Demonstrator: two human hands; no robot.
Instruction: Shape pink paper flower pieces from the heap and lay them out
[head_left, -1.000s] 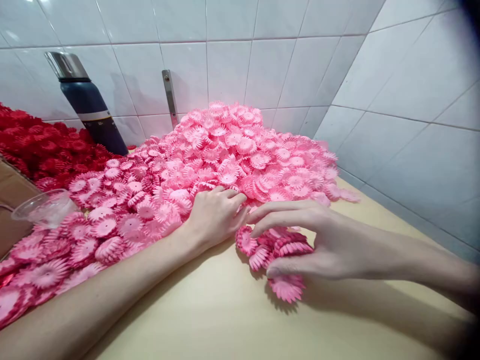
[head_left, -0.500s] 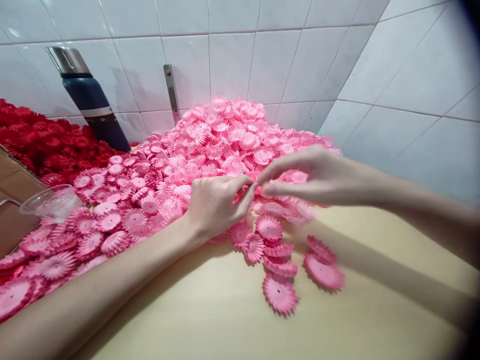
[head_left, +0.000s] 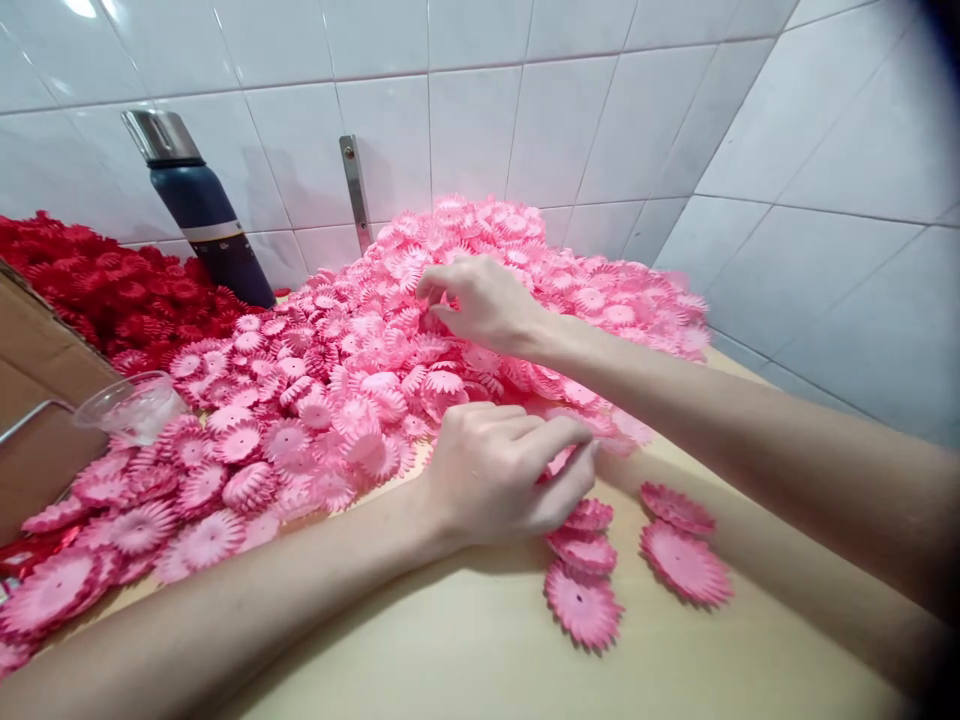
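Observation:
My left hand (head_left: pixel 514 470) is over the table near the front of the pile, its thumb and forefinger pinched together on something I cannot make out. A bit of pink shows between these fingers. Higher up, my right hand (head_left: pixel 484 300) reaches over the heap of pink scalloped discs (head_left: pixel 375 385), fingers curled down at the discs; whether it grips one cannot be told. Just right of my left hand lie a few loose pink discs (head_left: pixel 583 605), and two more overlapping discs (head_left: pixel 686 563) rest farther right on the table.
A pile of red pieces (head_left: pixel 150 300) lies at the back left beside a dark blue bottle (head_left: pixel 214 235). At left are a clear plastic cup (head_left: pixel 139 405) and a cardboard box (head_left: pixel 45 400). White tiled walls bound the pale table (head_left: pixel 450 640), with a metal bracket (head_left: pixel 354 190) behind.
My hands have parted. My right hand has moved left and up onto the pink heap, while my left hand has come down and right. The view has shifted slightly.

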